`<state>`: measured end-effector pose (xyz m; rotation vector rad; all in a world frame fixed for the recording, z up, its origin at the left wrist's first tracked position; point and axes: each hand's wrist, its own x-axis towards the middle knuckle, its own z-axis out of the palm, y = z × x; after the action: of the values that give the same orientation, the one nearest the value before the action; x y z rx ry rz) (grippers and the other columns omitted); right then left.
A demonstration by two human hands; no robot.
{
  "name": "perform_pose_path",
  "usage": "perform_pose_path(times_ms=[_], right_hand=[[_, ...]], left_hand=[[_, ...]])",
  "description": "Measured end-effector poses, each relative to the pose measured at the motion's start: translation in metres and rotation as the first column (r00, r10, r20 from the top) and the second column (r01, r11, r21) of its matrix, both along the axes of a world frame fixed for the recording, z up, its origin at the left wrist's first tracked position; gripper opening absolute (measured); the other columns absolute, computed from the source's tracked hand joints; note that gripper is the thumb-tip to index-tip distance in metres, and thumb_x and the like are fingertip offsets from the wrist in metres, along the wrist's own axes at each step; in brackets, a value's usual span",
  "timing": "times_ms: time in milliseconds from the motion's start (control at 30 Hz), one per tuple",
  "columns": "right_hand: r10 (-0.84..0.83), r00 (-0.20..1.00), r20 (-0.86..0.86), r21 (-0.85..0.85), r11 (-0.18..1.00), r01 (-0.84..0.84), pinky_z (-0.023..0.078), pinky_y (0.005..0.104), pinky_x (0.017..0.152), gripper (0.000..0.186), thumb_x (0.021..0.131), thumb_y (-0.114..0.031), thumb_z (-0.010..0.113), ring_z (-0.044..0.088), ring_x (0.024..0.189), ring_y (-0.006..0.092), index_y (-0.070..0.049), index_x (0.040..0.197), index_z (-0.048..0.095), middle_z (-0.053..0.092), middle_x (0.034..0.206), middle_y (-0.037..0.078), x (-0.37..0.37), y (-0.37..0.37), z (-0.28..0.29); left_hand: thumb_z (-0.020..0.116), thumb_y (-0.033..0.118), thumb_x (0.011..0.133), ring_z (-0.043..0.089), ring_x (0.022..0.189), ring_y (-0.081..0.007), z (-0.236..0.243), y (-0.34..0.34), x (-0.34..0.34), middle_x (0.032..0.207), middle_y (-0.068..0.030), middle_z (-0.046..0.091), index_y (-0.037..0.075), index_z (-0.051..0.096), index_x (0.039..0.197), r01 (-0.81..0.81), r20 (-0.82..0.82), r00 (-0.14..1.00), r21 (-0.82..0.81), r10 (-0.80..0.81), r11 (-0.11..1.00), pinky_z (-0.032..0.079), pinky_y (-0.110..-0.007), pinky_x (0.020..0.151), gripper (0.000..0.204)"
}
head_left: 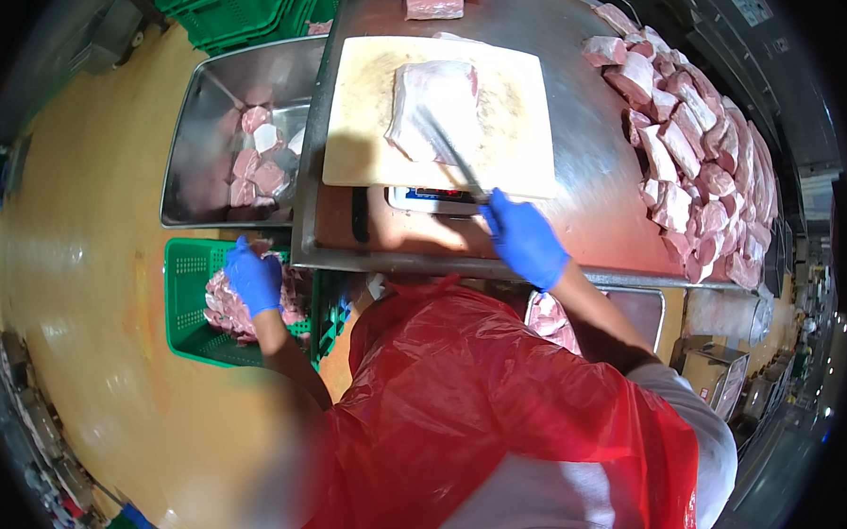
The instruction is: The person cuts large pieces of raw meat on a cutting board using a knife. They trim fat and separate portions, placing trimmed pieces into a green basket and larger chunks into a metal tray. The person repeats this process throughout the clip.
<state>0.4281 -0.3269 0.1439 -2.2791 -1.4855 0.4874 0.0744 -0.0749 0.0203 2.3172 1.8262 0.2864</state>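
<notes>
Meat slab [412, 100] flat on cutting board [355, 102].
Right hand [526, 241] clamped around knife [451, 148], over slab; board presumably spares its edge from metal worktop [589, 163]. Left hand [254, 279] over green crate [182, 308], grip undeterminable.

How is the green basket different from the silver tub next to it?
The green basket has sides full of little holes, while the silver tub has solid, shiny walls. The green basket holds a heap of ragged meat scraps; the silver tub holds chunkier meat pieces, more spread out. Both are open-topped.
</notes>
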Motion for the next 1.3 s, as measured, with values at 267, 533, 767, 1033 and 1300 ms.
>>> perform_pose_path(times_ms=[267, 533, 767, 1033, 1300], right_hand=[[-0.182, 0.965, -0.191, 0.305, 0.923, 0.235, 0.047, 0.0329, 0.051, 0.019, 0.105, -0.02, 0.053, 0.056, 0.051, 0.0151, -0.002, 0.1, 0.054, 0.061, 0.066, 0.01, 0.046, 0.024, 0.015], [-0.233, 0.946, -0.223, 0.303, 0.906, 0.295, 0.047, 0.0331, 0.051, 0.019, 0.105, -0.019, 0.054, 0.057, 0.051, 0.0161, -0.001, 0.104, 0.056, 0.062, 0.066, 0.011, 0.048, 0.013, 0.024], [-0.191, 0.98, 0.049, 0.189, 0.966, 0.178, 0.049, 0.047, 0.056, 0.017, 0.101, -0.017, 0.058, 0.064, 0.06, 0.0393, -0.002, 0.106, 0.055, 0.064, 0.072, 0.024, 0.041, -0.025, -0.018], [0.165, 0.971, 0.171, 0.078, 0.981, -0.18, 0.053, 0.054, 0.073, 0.019, 0.098, -0.016, 0.049, 0.068, 0.083, 0.044, -0.001, 0.108, 0.05, 0.068, 0.089, 0.027, -0.023, 0.106, -0.014], [0.329, 0.881, 0.341, -0.24, 0.936, -0.257, 0.055, 0.0505, 0.071, 0.023, 0.097, -0.017, 0.05, 0.071, 0.085, 0.041, -0.003, 0.115, 0.05, 0.071, 0.091, 0.023, -0.02, 0.107, -0.015]], left_hand=[[0.072, 0.045, 0.087, 0.049, 0.128, -0.043, 0.065, -0.059, 0.236, 0.14, -0.0266, 0.047, 0.002, 0.044, 0.144, 0.352, 0.355, 0.789, 0.406, -0.501, 0.843, 0.042, -0.051, 0.107, 0.077], [0.081, 0.04, 0.074, 0.047, 0.13, -0.0424, 0.101, -0.035, 0.293, 0.151, -0.0194, 0.041, 0.026, 0.055, 0.14, 0.649, 0.079, 0.728, 0.238, -0.681, 0.722, 0.04, -0.07, 0.095, 0.072], [0.082, 0.004, 0.067, 0.061, 0.109, -0.0344, 0.066, 0.03, 0.199, 0.119, -0.0168, 0.061, 0.01, 0.064, 0.115, 0.566, 0.532, 0.316, 0.558, -0.786, 0.606, 0.051, -0.043, 0.092, 0.052], [0.073, 0.004, 0.077, 0.064, 0.072, -0.029, 0.042, -0.018, 0.191, 0.079, -0.0101, 0.061, 0.005, 0.063, 0.089, 0.279, 0.749, 0.404, 0.445, -0.525, 0.851, 0.052, -0.039, 0.066, 0.016], [0.071, 0.001, 0.078, 0.065, 0.075, -0.0331, 0.031, -0.018, 0.185, 0.082, -0.013, 0.064, 0.004, 0.062, 0.084, 0.206, 0.752, 0.385, 0.494, -0.535, 0.844, 0.053, -0.043, 0.065, 0.011]])
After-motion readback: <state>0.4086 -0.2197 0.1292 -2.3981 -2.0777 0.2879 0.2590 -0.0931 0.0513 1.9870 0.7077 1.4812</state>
